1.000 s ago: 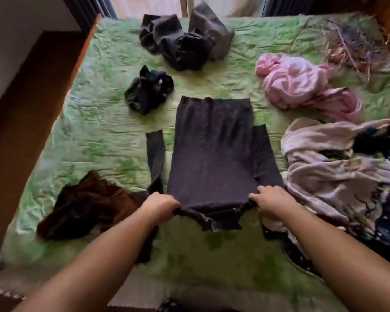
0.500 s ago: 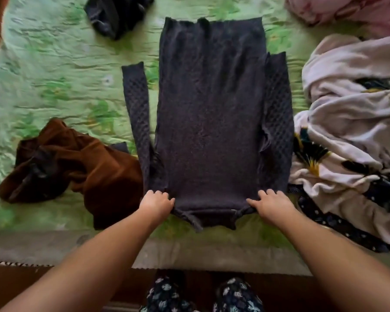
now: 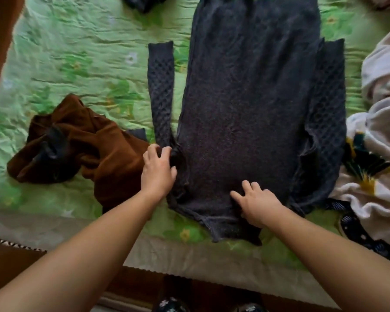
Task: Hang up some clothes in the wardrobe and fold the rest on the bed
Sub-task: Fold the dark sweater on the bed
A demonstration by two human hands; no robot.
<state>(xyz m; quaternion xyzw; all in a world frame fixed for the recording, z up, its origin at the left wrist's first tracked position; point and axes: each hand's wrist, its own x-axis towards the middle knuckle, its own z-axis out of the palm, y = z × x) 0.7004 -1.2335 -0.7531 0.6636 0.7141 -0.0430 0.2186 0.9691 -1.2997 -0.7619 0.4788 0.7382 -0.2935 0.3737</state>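
Your dark grey knitted sweater [image 3: 245,109] lies flat on the bed [image 3: 88,59], mid-frame. Its long axis runs from the near edge at the bottom straight up the frame. Its far end is cut off by the top edge.

The move I expect next is folding the loose left sleeve [image 3: 161,86] across the body. That sleeve lies left of the body, parallel to it, and points up the frame. Your left hand [image 3: 158,174] is the nearer one. Its grip is closed on the bunched knit at the sleeve's root, so the sleeve stretches directly away from it. Your right hand [image 3: 257,203] lies released, fingers spread, pressing the lower middle of the body.

The right sleeve [image 3: 331,104] lies along the right edge. Whether it is tucked partly under the body is hard to make out.

A crumpled brown garment [image 3: 81,149] sits just left of your left hand. A pale patterned cloth [image 3: 381,131] crowds the right side. A dark garment [image 3: 142,2] is clipped at the top.
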